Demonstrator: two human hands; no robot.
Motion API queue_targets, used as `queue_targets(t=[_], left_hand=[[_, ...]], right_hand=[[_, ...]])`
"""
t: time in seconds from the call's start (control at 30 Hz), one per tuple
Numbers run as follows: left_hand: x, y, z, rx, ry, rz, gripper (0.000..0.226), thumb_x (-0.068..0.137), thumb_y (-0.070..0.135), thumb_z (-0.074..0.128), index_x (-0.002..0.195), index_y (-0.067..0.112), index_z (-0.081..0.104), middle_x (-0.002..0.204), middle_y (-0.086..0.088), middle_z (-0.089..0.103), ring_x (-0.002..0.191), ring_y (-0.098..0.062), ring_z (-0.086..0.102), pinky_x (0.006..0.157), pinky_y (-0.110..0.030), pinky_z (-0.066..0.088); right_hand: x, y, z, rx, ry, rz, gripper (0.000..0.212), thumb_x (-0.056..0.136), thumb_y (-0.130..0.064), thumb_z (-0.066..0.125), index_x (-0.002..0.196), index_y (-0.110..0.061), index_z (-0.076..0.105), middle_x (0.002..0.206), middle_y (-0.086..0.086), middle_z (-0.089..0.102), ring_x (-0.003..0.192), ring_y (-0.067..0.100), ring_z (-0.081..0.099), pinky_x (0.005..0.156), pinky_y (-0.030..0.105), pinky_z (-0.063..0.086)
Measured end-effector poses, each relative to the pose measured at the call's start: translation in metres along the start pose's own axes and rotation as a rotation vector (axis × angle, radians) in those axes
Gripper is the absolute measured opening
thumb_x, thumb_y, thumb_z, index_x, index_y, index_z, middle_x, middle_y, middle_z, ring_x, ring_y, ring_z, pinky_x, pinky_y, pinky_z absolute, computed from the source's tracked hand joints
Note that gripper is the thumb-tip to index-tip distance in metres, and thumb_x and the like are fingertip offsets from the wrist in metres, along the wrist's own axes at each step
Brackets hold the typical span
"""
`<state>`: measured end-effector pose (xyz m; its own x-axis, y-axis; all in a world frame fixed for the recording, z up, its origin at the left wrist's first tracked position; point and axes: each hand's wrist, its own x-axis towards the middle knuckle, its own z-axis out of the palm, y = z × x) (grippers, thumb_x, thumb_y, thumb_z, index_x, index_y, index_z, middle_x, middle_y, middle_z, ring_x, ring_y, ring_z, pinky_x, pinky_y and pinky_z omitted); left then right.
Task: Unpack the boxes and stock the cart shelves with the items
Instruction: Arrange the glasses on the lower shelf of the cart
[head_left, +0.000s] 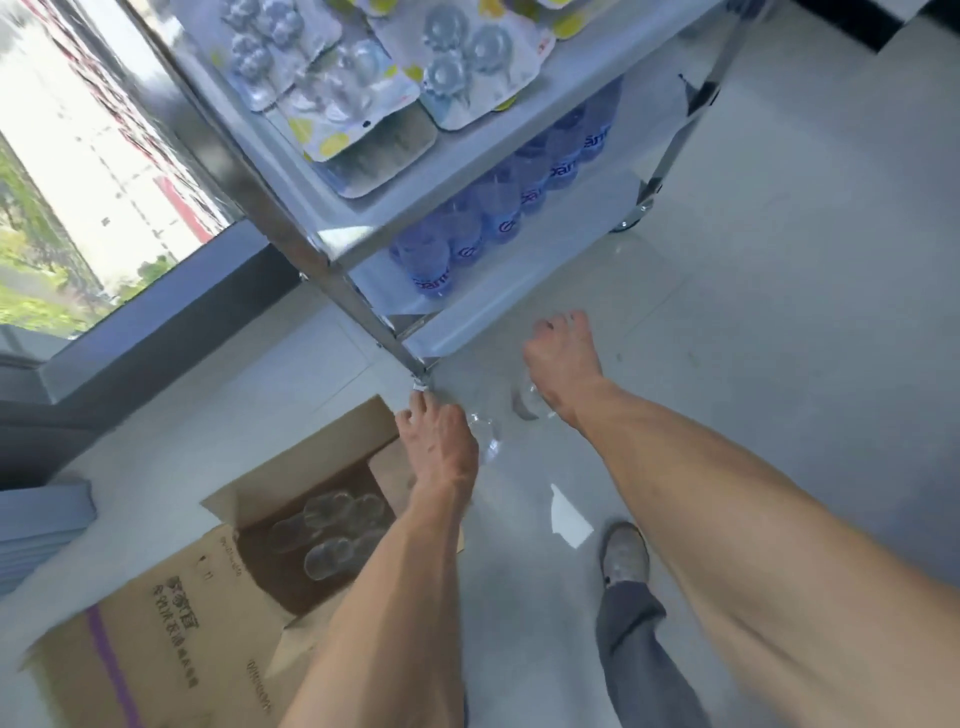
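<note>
Each hand, left hand (441, 441) and right hand (563, 358), grips a clear glass (blurred) beside the cart (332, 270), fingers curled.

Stockroom: goods cart (415, 208), carton (208, 623)

Both hands hang low over the pale floor, each holding a clear glass: left hand (441, 441), right hand (563, 358). Left of them sits an open brown cardboard box (218, 613) of glasses; above them stands the steel cart (332, 280) with blue bottles (498, 208).
</note>
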<state>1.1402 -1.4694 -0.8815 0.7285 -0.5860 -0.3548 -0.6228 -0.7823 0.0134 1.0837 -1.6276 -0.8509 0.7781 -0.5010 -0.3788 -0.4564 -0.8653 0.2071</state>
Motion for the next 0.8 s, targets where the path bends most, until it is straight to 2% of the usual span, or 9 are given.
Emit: queue_targets(t=[0.13, 0.23, 0.4, 0.53, 0.63, 0.73, 0.8], left_hand=[[0.028, 0.040, -0.003, -0.013, -0.054, -0.067, 0.028, 0.085, 0.005, 0.056, 0.108, 0.013, 0.069, 0.123, -0.006, 0.055, 0.121, -0.028, 0.042, 0.095, -0.038, 0.037], [0.060, 0.061, 0.002, -0.036, -0.043, -0.091, 0.028, 0.086, 0.005, 0.055, 0.109, 0.012, 0.069, 0.123, -0.007, 0.056, 0.119, -0.029, 0.044, 0.097, -0.039, 0.039], [0.099, 0.083, 0.026, -0.064, -0.058, -0.140, 0.023, 0.086, 0.005, 0.053, 0.100, 0.011, 0.071, 0.116, -0.007, 0.057, 0.115, -0.028, 0.048, 0.090, -0.037, 0.040], [0.134, 0.086, 0.044, -0.081, -0.059, -0.135, 0.024, 0.085, 0.005, 0.052, 0.099, 0.012, 0.070, 0.117, -0.005, 0.056, 0.115, -0.027, 0.050, 0.090, -0.036, 0.042], [0.157, 0.085, 0.059, -0.086, -0.058, -0.153, 0.022, 0.088, 0.007, 0.054, 0.103, 0.009, 0.070, 0.132, -0.008, 0.052, 0.125, -0.027, 0.045, 0.094, -0.038, 0.040], [0.177, 0.079, 0.075, -0.103, -0.031, -0.170, 0.023, 0.088, 0.007, 0.055, 0.104, 0.008, 0.071, 0.154, -0.010, 0.037, 0.139, -0.027, 0.033, 0.106, -0.041, 0.032], [0.183, 0.078, 0.082, -0.118, -0.014, -0.199, 0.023, 0.088, 0.009, 0.055, 0.103, 0.011, 0.073, 0.159, -0.011, 0.029, 0.143, -0.028, 0.028, 0.111, -0.043, 0.026]], right_hand=[[0.016, 0.060, 0.016, 0.050, -0.084, 0.010, 0.028, 0.085, -0.008, 0.055, 0.109, -0.020, 0.064, 0.114, 0.005, 0.058, 0.108, 0.025, 0.052, 0.095, 0.038, 0.034], [0.041, 0.087, 0.035, 0.098, -0.042, 0.035, 0.029, 0.085, -0.005, 0.053, 0.109, -0.015, 0.064, 0.113, 0.008, 0.060, 0.106, 0.027, 0.055, 0.094, 0.037, 0.034], [0.072, 0.088, 0.067, 0.090, -0.153, -0.045, 0.028, 0.082, -0.006, 0.059, 0.106, -0.016, 0.065, 0.111, 0.006, 0.060, 0.107, 0.026, 0.054, 0.096, 0.038, 0.033], [0.107, 0.083, 0.088, 0.093, -0.118, -0.099, 0.029, 0.083, -0.005, 0.055, 0.106, -0.018, 0.065, 0.110, 0.005, 0.060, 0.107, 0.026, 0.053, 0.092, 0.039, 0.034], [0.136, 0.081, 0.097, 0.053, -0.114, -0.134, 0.029, 0.083, -0.005, 0.055, 0.108, -0.017, 0.064, 0.111, 0.005, 0.059, 0.106, 0.025, 0.053, 0.088, 0.037, 0.037], [0.171, 0.078, 0.104, 0.039, -0.062, -0.152, 0.030, 0.084, -0.003, 0.053, 0.109, -0.014, 0.065, 0.111, 0.006, 0.059, 0.107, 0.025, 0.053, 0.087, 0.036, 0.038], [0.188, 0.079, 0.109, 0.037, -0.045, -0.169, 0.030, 0.084, -0.003, 0.053, 0.110, -0.013, 0.065, 0.113, 0.006, 0.059, 0.108, 0.025, 0.053, 0.087, 0.035, 0.038]])
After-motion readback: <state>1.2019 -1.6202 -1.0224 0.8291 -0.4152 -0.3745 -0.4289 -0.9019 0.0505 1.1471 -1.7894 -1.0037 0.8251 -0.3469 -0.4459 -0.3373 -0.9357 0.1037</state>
